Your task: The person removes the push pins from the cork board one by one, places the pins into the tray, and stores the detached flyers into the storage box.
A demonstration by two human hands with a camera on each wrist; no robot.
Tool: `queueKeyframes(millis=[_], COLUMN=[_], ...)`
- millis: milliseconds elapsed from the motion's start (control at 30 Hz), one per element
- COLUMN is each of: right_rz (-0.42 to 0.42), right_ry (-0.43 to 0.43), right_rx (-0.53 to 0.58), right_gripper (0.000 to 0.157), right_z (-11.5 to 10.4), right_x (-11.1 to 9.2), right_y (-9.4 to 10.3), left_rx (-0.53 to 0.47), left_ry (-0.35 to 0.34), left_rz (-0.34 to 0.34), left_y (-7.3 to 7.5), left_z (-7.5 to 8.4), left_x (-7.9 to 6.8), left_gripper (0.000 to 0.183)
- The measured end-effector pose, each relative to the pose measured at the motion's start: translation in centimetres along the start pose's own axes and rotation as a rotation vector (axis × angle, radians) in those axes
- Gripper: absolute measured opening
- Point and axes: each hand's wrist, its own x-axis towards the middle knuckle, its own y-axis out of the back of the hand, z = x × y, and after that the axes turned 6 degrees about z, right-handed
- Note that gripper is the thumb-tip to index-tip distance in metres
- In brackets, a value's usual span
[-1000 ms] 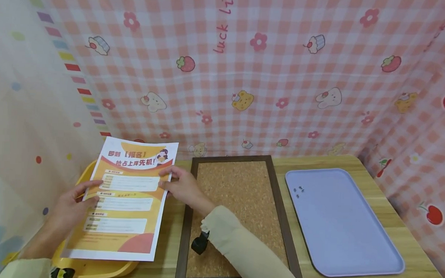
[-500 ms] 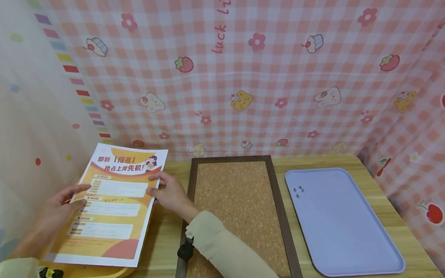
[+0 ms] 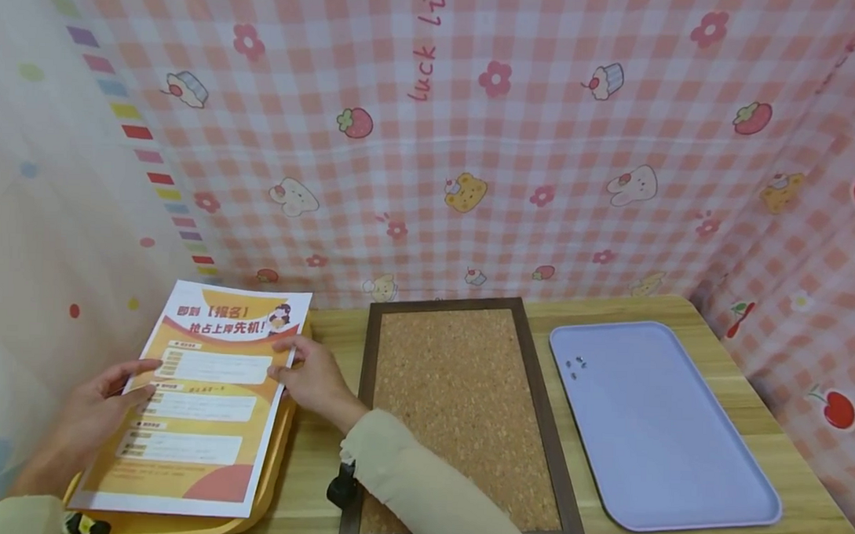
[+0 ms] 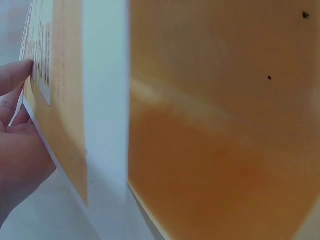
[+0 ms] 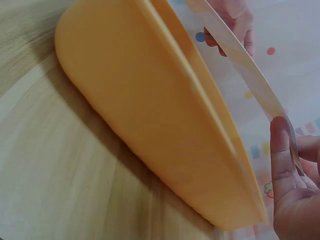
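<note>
A printed flyer (image 3: 182, 408), orange and white with Chinese lettering, is held by both hands above a yellow bin (image 3: 275, 458) at the left. My left hand (image 3: 100, 413) pinches its left edge, thumb and fingertips on the printed face and other fingers behind. My right hand (image 3: 317, 381) pinches the opposite edge the same way. In the right wrist view the flyer (image 5: 250, 75) is seen edge-on, apart from the rim of the bin (image 5: 150, 100). The left wrist view shows the bin's inside (image 4: 210, 165) under the flyer's white margin (image 4: 105, 100).
A cork board (image 3: 458, 402) in a brown frame lies mid-table, partly under my right sleeve (image 3: 427, 475). At the right is a lavender tray (image 3: 669, 433) with several small metal pieces (image 3: 575, 368) in its far left corner. Patterned cloth (image 3: 474, 143) hangs behind the wooden table (image 3: 314, 483).
Both hands have carried the flyer left and slightly down, over the yellow bin. The cork board and the lavender tray have stayed in place.
</note>
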Motion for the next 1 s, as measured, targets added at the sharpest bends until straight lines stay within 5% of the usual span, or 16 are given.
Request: queueKeyframes(millis=[500,1000], right_rz=[0.052,0.057], right_ry=[-0.042,-0.049], right_rx=[-0.027,-0.075], right_gripper=[0.017,0.019], right_z=[1.1,1.1], right_x=[-0.2,-0.3], right_y=[-1.2,-1.7], left_rx=[0.038,0.048], left_ry=[-0.03,-0.007], left_rz=[-0.014,-0.036], left_y=[0.1,0.5], left_z=[-1.7,-1.4], left_x=[1.1,0.7], left_gripper=[0.059,0.058])
